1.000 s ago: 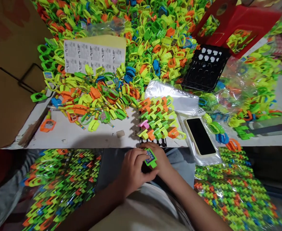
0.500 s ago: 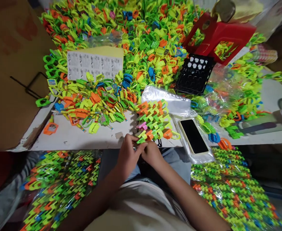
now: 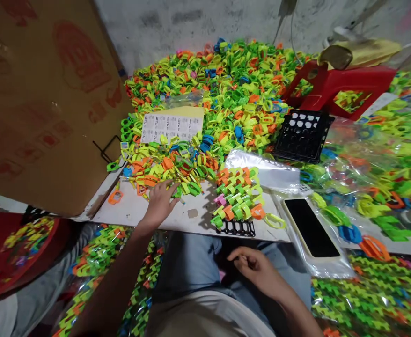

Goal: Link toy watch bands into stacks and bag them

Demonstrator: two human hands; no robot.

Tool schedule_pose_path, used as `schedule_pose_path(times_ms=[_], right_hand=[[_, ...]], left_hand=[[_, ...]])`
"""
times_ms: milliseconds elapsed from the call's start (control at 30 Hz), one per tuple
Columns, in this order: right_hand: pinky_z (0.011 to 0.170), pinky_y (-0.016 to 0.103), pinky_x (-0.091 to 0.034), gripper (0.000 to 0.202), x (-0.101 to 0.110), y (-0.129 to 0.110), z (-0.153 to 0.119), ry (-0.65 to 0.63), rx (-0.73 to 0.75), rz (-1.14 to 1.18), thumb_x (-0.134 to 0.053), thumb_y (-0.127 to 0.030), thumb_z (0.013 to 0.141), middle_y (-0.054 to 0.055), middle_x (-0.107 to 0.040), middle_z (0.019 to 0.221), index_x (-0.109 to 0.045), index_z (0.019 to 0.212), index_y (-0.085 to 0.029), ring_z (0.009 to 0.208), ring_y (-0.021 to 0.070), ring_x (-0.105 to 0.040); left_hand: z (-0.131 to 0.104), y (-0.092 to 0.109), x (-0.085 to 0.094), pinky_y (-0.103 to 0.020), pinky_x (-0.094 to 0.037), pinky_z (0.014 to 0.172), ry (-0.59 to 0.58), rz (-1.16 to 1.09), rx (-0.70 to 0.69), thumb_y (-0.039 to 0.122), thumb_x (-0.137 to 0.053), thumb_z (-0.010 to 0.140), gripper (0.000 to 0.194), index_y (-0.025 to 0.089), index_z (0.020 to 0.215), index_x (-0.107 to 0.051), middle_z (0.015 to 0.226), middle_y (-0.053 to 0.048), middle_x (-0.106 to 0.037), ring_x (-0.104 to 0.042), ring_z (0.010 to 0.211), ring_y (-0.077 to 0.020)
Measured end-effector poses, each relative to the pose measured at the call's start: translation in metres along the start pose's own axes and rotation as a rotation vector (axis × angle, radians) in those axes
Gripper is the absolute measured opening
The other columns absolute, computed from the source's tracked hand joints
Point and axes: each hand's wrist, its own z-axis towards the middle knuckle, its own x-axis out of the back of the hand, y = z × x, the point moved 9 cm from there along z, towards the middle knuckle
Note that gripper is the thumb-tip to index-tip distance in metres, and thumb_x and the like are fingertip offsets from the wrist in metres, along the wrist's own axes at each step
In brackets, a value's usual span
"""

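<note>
My left hand reaches over the near edge of a heap of small plastic toy watches, fingers spread and touching or just above them. Nothing shows in its grasp. My right hand hangs over my lap below the table edge, fingers loosely bent and apart, with nothing visible in it. Between the hands, at the table's front edge, lies a black grid tray. Rows of green, yellow, orange and pink toy watches stand in it, leaving its nearest row mostly bare.
Right of the tray are clear plastic bags and a phone. Behind are another black tray, a red plastic stool and a sticker sheet. A cardboard box stands left, above a red tub.
My hands have parted from the tray's front edge. The left has moved left to the loose watches; the right has dropped toward my lap. The view has tilted up and shifted left.
</note>
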Motion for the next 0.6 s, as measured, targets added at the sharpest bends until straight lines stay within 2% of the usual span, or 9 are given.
schedule_pose_path(times_ms=[67, 133, 400, 467, 600], right_hand=[[0.048, 0.022, -0.02, 0.026, -0.004, 0.005, -0.001, -0.029, -0.027, 0.097, -0.056, -0.04, 0.08, -0.009, -0.024, 0.053, -0.064, 0.08, -0.016, 0.049, 0.0082, -0.022], [0.049, 0.022, -0.018, 0.024, -0.009, 0.009, -0.001, -0.036, -0.034, 0.145, -0.057, -0.039, 0.079, -0.009, -0.024, 0.053, -0.064, 0.079, -0.016, 0.05, 0.0081, -0.021], [0.053, 0.021, -0.024, 0.019, -0.035, 0.027, 0.001, -0.062, -0.032, 0.161, -0.059, -0.027, 0.075, -0.009, -0.028, 0.057, -0.064, 0.09, -0.017, 0.054, 0.0085, -0.028], [0.054, 0.021, -0.024, 0.018, -0.04, 0.027, 0.001, -0.096, -0.023, 0.132, -0.058, -0.025, 0.075, -0.008, -0.031, 0.057, -0.065, 0.089, -0.017, 0.054, 0.0086, -0.03], [0.054, 0.021, -0.025, 0.018, -0.04, 0.022, 0.0, -0.125, -0.039, 0.09, -0.056, -0.023, 0.076, -0.008, -0.034, 0.056, -0.067, 0.089, -0.016, 0.054, 0.0085, -0.032]], left_hand=[[0.01, 0.007, -0.005, -0.045, -0.039, 0.097, -0.067, 0.011, -0.1, 0.031, -0.058, 0.083, 0.039, 0.027, 0.122, -0.058, 0.13, -0.009, -0.052, -0.046, 0.118, -0.0306], [0.015, 0.01, -0.006, -0.043, -0.039, 0.098, -0.096, -0.006, -0.141, 0.03, -0.056, 0.084, 0.034, 0.024, 0.117, -0.06, 0.128, -0.01, -0.053, -0.047, 0.118, -0.0291], [0.006, 0.017, 0.002, -0.043, -0.037, 0.101, -0.114, -0.077, -0.157, 0.037, -0.051, 0.086, 0.039, 0.024, 0.123, -0.055, 0.134, -0.008, -0.05, -0.045, 0.122, -0.0275], [0.017, 0.014, 0.006, -0.04, -0.038, 0.1, -0.082, -0.091, -0.083, 0.037, -0.046, 0.089, 0.037, 0.025, 0.123, -0.055, 0.132, -0.006, -0.052, -0.047, 0.12, -0.0252], [0.054, -0.011, 0.02, -0.039, -0.039, 0.097, 0.03, -0.033, 0.196, 0.035, -0.04, 0.091, 0.037, 0.021, 0.122, -0.055, 0.125, -0.01, -0.056, -0.049, 0.118, -0.0265]])
